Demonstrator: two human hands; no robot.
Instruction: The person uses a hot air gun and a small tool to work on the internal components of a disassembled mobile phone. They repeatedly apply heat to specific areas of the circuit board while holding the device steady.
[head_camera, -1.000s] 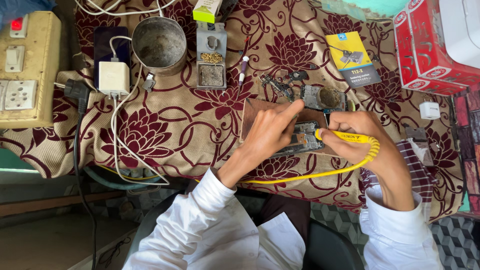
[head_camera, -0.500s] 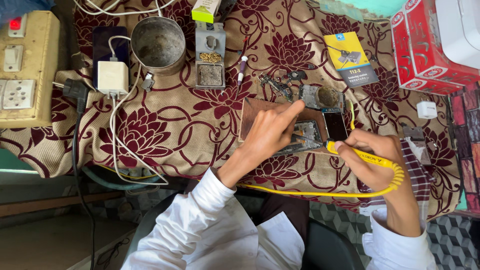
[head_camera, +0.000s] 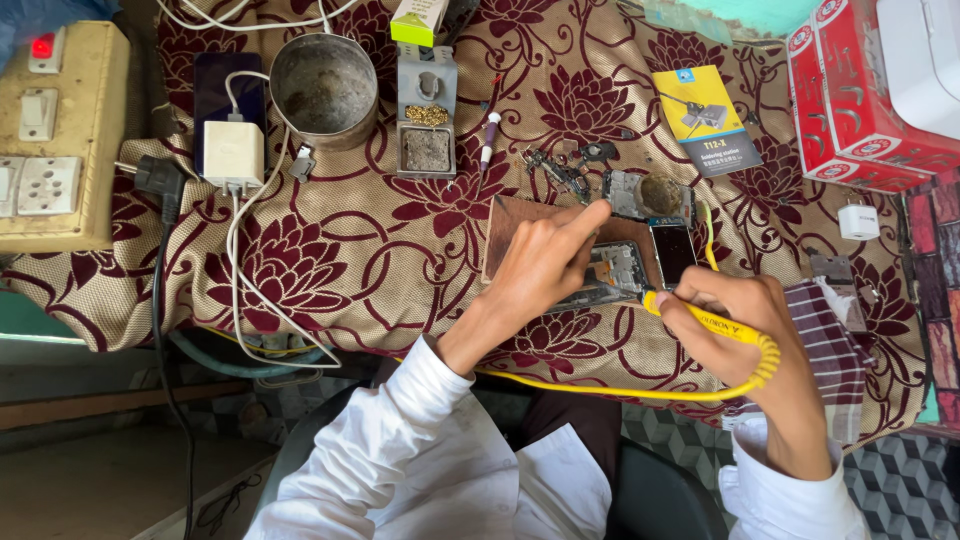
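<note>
While fingers (head_camera: 700, 305) grip the yellow iron (head_camera: 715, 325), red boxes (head_camera: 860, 110) sit far right.

Your right hand (head_camera: 735, 325) has drawn the yellow soldering iron (head_camera: 705, 322) back off the opened phone (head_camera: 610, 275), rightward and toward you; its cable (head_camera: 620, 388) loops wider.

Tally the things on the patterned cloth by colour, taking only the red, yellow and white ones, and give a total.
Red: 1, the red box at the top right corner.
Yellow: 1, the yellow soldering iron in the right hand, near the opened phone under the left hand.
White: 2, the white charger and the small white plug.
Total: 4
</note>
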